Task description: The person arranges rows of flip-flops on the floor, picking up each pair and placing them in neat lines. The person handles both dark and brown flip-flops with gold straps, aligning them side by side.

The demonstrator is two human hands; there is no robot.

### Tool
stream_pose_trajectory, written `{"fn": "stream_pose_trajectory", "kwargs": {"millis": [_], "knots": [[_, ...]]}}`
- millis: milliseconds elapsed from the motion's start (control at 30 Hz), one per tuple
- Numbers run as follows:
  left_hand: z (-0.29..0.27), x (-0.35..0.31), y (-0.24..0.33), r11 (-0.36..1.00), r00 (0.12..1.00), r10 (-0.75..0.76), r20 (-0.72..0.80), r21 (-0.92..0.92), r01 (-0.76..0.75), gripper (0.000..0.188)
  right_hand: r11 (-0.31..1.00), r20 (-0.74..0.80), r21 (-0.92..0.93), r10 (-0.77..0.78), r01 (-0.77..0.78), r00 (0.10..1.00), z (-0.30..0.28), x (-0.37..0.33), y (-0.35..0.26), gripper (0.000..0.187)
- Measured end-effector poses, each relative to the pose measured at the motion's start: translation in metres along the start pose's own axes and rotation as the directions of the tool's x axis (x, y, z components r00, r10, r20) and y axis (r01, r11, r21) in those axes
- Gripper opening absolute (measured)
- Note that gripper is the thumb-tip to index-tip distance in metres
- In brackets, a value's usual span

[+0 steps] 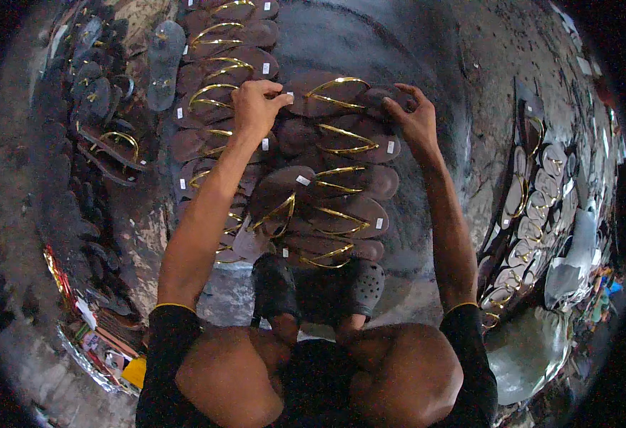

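Observation:
A brown flip-flop [321, 104] with a gold V-shaped strap lies at the far end of the right-hand column. My right hand [418, 120] grips its rounded end between thumb and fingers. At its other end my left hand [257, 108] is closed in a pinch, fingertips at a small white sticker [289, 98]. Nearer to me, more brown flip-flops [356, 215] with gold straps overlap in the same column, several bearing white stickers. One flip-flop [279, 194] lies slanted across the others. My left forearm covers part of the left-hand column of flip-flops [257, 61].
Dark flip-flops [97, 96] lie piled at the far left. Another row of gold-strapped flip-flops [541, 203] runs along the right. A clear plastic bag [531, 353] sits at the lower right. My shoes [365, 285] stand just before the columns, on the dark mat's [413, 235] near side.

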State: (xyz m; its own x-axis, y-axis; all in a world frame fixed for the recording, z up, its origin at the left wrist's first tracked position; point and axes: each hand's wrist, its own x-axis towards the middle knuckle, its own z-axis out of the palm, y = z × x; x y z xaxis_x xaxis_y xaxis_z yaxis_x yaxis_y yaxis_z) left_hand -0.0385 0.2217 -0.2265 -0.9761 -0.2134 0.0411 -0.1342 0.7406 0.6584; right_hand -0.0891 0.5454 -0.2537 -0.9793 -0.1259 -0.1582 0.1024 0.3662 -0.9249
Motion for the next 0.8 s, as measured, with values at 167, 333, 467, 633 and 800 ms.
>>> {"fn": "stream_pose_trajectory", "kwargs": {"millis": [167,333,467,633,800], "knots": [[-0.001,0.004,-0.002,0.999,0.995,-0.038,0.092,0.026,0.035,0.031,0.991,0.04,-0.115,0.074,-0.069,0.996,-0.002,0.013,0.001,0.044],[0.013,-0.014,-0.005,0.999,0.999,0.037,-0.035,0.028,-0.036,0.035,0.976,-0.003,-0.216,0.018,-0.018,1.0,0.002,-0.002,-0.008,0.048],[0.018,-0.021,-0.003,0.987,0.987,0.15,-0.05,0.06,-0.147,0.035,0.63,-0.109,-0.77,-0.287,0.102,0.952,0.003,-0.012,-0.014,0.052],[-0.006,-0.026,-0.015,0.965,0.978,0.18,0.109,-0.212,-0.154,0.027,0.739,-0.267,-0.67,-0.339,0.079,0.902,0.009,-0.018,-0.025,0.056],[-0.062,-0.142,0.027,0.951,0.975,0.057,0.213,-0.31,0.013,0.032,0.976,-0.254,-0.123,-0.206,0.179,0.945,0.01,-0.108,-0.03,0.05]]}}
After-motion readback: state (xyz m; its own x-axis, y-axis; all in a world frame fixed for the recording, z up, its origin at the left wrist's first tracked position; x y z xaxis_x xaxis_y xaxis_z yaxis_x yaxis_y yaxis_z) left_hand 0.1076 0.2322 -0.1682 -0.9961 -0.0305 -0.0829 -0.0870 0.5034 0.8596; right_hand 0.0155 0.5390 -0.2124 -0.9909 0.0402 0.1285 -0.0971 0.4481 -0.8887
